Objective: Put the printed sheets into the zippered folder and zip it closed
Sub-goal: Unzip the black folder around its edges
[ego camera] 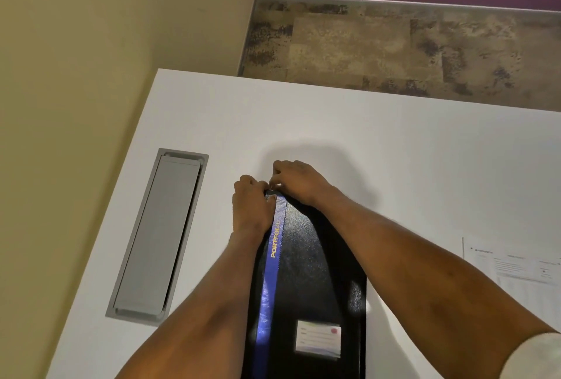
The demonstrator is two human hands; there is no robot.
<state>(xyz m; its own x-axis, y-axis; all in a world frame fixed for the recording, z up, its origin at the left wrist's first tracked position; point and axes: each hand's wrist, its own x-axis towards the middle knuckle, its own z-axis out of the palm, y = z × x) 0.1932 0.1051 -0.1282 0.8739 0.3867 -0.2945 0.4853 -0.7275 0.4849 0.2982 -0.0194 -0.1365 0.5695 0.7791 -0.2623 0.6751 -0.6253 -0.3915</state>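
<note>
A black zippered folder (312,272) with a blue stripe reading PORTFOLIO and a white label lies closed on the white table (394,151), its long side running away from me. My left hand (250,205) grips the folder's far left corner with curled fingers. My right hand (296,180) pinches something small at that same far corner, where the zipper pull seems to sit; the pull itself is hidden by my fingers. Printed sheets (516,266) lie flat on the table at the right edge of the view.
A grey metal cable hatch (158,236) is set flush in the table to the left of the folder. The table's far edge drops to a patterned carpet (379,45), with a beige wall at left.
</note>
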